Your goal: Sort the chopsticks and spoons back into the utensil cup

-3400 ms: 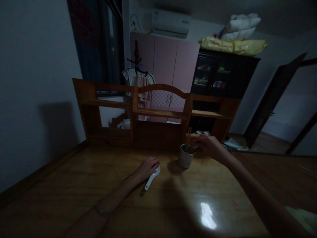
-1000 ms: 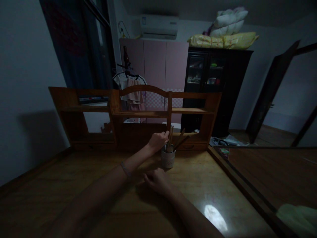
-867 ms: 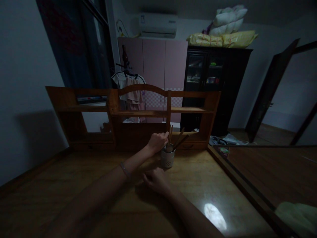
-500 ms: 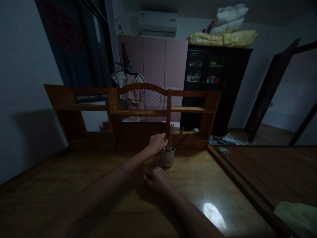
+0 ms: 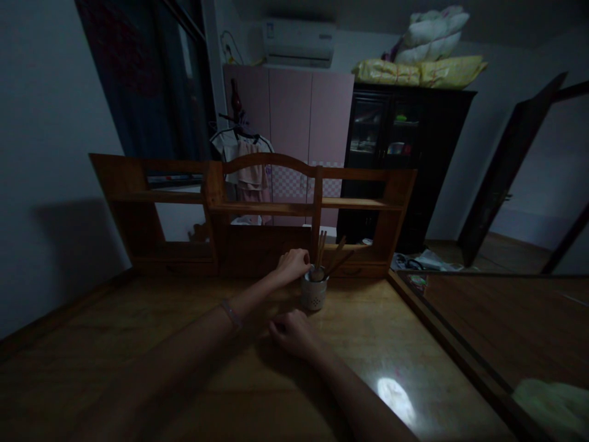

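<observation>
A pale utensil holder with a pattern of small holes stands upright on the wooden desk. Several chopsticks and a wooden spoon or spatula lean out of it. Just left of its rim is my left hand, raised above the desk with the fingers curled downward. What those fingers hold, if anything, is hidden. Closer to me, my right hand rests on the desk as a loose fist, apart from the holder; nothing shows in it. A bracelet circles my left wrist.
A wooden shelf unit runs along the desk's far edge. The desk's raised right edge borders a lower brown surface. Beyond stand a pink wardrobe and a dark cabinet. Light glares on the desk at right.
The view has shifted slightly, so the whole scene sits a little further right. My left hand is slightly lower beside the holder's rim. My right hand stays in place on the desk.
</observation>
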Demonstrator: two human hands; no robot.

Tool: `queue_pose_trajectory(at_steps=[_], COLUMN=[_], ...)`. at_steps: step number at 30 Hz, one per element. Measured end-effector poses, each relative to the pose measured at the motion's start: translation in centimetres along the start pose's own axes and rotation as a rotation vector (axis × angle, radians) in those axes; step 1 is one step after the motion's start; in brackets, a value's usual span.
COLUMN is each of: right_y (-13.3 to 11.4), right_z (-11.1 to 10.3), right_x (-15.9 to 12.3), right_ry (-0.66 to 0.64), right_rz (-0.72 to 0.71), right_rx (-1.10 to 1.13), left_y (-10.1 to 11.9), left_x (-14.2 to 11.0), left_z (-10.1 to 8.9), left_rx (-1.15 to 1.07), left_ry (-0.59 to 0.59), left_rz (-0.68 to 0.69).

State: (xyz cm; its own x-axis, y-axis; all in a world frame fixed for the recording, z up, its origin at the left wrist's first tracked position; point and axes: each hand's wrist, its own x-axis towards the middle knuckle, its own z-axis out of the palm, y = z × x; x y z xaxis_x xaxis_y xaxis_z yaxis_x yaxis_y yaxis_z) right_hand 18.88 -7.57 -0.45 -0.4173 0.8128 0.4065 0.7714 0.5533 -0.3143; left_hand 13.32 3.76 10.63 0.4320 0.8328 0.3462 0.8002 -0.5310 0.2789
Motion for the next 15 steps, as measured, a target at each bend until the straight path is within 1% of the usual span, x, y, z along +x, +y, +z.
queue_pose_trajectory(at_steps=[3,5,7,9,10,12,14,15], right_y=[-0.1,-0.1,0.0,0.0,0.0,0.0,0.0,-0.1], right_z=[-0.1,-0.2,-0.1,-0.1,0.0,0.1,0.2,0.2], right_x=[-0.1,-0.1,-0.1,-0.1,0.0,0.0,0.0,0.0], right_ry=[-0.003,-0.001,0.002,0.002,0.002,0.004,0.007,0.009], right_rz=[-0.007,-0.004,0.004,0.009,0.01,0.011,0.01,0.008], right_rx=[-0.002,-0.011,-0.022,-0.031,-0.033,-0.036,-0.037,-0.037], left_y=[0.0,-0.4,-1.5,-3.3,-4.5,-7.1,-9.7,-10.9], left_x=[0.1,0.4,0.9,1.3,1.5,1.5,0.8,0.2], left_z=[-0.5,-1.3,-2.4,-3.8,-4.5,-5.9,-7.0,-7.3], left_rx=[0.0,0.009,0.026,0.045,0.054,0.061,0.058,0.053], left_ry=[0.02,0.05,0.071,0.059,0.039,-0.042,-0.164,-0.245], left_rz=[-0.015,-0.038,-0.062,-0.074,-0.073,-0.065,-0.07,-0.081])
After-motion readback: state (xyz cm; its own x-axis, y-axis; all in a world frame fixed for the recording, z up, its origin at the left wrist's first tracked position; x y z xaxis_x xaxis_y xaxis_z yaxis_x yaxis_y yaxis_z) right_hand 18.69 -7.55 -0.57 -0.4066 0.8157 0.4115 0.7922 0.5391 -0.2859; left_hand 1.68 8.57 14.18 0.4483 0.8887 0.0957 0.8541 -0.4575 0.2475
